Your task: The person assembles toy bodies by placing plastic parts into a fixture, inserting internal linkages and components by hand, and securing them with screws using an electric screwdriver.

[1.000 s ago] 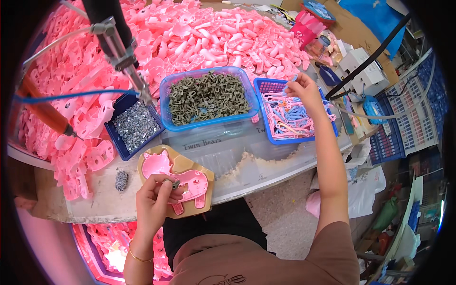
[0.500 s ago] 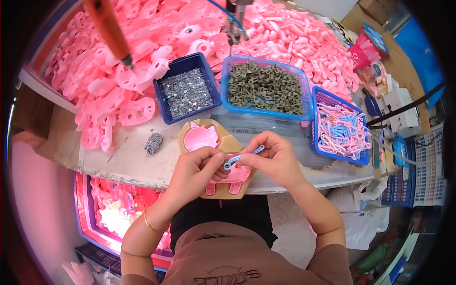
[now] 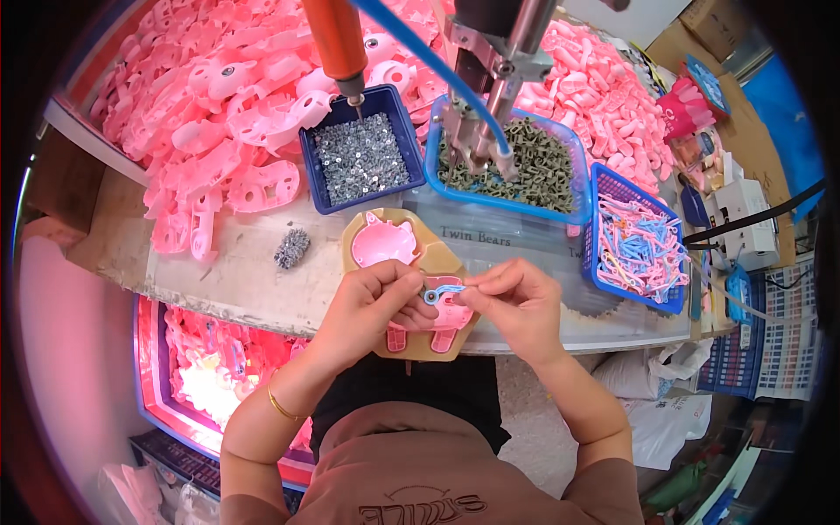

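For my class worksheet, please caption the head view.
Right hand pinches a blue piece, its ring end by the left hand, over a tan fixture.

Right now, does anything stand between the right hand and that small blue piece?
Nothing visible: the right hand pinches one end of the blue piece. The left hand is at its ringed end.

Blue strip [image 3: 450,290], pink shell [image 3: 452,316]

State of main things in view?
Right hand: pinching blue strip
Left hand: curled at strip's ring, grip unclear
Tan fixture: loaded with pink shell
Navy bin: holding silvery pieces
Blue tub: holding green clips
Blue basket: filled with strips
Orange driver: tip down
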The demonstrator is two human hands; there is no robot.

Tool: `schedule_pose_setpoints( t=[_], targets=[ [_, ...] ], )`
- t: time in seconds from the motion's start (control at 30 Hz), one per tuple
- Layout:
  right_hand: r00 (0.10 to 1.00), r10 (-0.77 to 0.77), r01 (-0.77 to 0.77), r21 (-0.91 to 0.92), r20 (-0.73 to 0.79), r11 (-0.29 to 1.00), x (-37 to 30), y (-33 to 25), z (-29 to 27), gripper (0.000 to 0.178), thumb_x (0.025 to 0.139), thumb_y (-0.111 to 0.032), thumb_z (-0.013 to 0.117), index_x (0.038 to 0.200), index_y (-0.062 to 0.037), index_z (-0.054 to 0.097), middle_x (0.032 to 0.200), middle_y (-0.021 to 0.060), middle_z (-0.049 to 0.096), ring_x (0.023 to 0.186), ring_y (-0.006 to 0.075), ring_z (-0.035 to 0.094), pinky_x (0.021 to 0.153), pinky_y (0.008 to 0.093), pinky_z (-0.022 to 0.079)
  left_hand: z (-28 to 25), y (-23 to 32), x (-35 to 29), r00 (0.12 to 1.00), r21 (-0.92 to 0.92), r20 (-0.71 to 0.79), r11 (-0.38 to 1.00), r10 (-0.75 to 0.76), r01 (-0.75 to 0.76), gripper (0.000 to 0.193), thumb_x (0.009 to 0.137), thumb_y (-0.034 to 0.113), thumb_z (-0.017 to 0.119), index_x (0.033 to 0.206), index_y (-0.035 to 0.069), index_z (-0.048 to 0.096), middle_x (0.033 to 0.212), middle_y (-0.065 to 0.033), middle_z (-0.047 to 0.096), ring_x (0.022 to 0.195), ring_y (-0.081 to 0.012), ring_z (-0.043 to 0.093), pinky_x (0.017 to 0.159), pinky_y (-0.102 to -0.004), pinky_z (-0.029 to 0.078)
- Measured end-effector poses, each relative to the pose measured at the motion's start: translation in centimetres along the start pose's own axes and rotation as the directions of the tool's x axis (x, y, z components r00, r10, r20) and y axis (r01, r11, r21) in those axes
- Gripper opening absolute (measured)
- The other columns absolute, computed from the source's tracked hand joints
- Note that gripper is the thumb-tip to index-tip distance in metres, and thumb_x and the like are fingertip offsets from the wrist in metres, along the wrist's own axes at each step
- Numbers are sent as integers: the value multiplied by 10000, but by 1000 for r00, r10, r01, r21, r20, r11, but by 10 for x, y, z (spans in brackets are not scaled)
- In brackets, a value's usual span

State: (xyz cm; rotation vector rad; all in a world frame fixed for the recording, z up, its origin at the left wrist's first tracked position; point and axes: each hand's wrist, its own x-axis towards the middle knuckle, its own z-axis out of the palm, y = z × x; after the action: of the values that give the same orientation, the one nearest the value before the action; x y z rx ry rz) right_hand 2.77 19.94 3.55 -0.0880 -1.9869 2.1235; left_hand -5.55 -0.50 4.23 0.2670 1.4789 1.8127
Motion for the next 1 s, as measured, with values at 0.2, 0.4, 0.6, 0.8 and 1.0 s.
schedule_pose_setpoints(
  t=[0.2, 0.4, 0.6, 0.8, 1.0],
  targets=[
    [925, 137, -31, -288, 355, 957, 10, -17, -12, 136, 850, -75, 760, 966, -35, 703, 884, 52, 671, 781, 103, 662, 663, 260, 533, -9, 8, -3, 978, 260, 209, 965, -17, -38, 244, 1056, 168, 504, 1066, -39, 634, 786, -24, 650, 734, -67, 637, 659, -232, 532],
    [880, -35, 339, -576, 473, 744, 11, -28, 1, 226, 786, -123, 816, 979, -56, 720, 805, 37, 659, 644, 117, 658, 545, 269, 502, -13, 13, -2, 975, 304, 214, 953, -53, -15, 256, 1057, 181, 508, 995, -32, 636, 732, -36, 660, 678, -82, 660, 645, -225, 550],
    [827, -180, 529, -631, 532, 567, 18, -19, 11, 174, 789, -169, 789, 919, -90, 706, 780, 29, 644, 603, 159, 648, 529, 296, 496, -18, 16, -4, 980, 273, 187, 962, -74, 21, 259, 1051, 165, 504, 1097, -32, 665, 742, -36, 658, 662, -79, 636, 627, -238, 531],
    [834, -118, 522, -700, 540, 487, 30, -6, 24, 168, 784, -224, 764, 885, -106, 700, 776, 29, 650, 660, 207, 660, 567, 339, 506, -35, 19, -12, 930, 614, -144, 768, 339, -185, 229, 1026, 173, 546, 1115, 14, 685, 743, -73, 684, 649, -118, 663, 622, -279, 529],
    [857, -21, 450, -728, 515, 517, 33, 8, 32, 182, 779, -269, 756, 864, -117, 704, 764, 50, 666, 657, 244, 671, 569, 364, 513, -39, 4, -22, 809, 848, 29, 414, 588, -331, 148, 938, 99, 627, 1047, 35, 703, 794, -100, 688, 714, -247, 670, 635, -342, 526]
  ],
)
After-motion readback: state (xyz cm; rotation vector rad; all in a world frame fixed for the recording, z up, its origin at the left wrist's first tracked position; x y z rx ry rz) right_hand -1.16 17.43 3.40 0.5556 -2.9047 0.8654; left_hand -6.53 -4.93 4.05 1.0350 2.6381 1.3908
